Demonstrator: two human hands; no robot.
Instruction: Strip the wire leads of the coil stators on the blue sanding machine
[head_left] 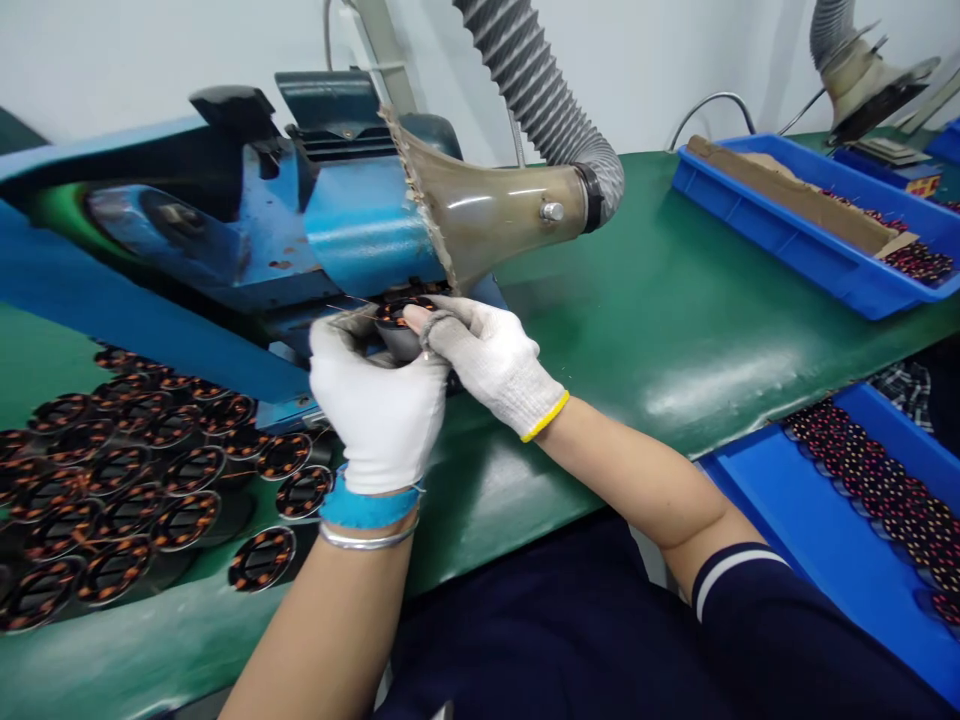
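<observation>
Both my hands wear white knit gloves. My left hand and my right hand are closed together on one round black stator with copper windings. They hold it up under the mouth of a clear suction hood, against a blue machine. Thin wire ends stick out to the left of the stator. Most of the stator is hidden by my fingers.
Several similar copper-wound stators lie in rows on the green bench at the left. A grey ribbed hose feeds the hood. A blue bin stands at the back right and a blue tray with more parts at the lower right.
</observation>
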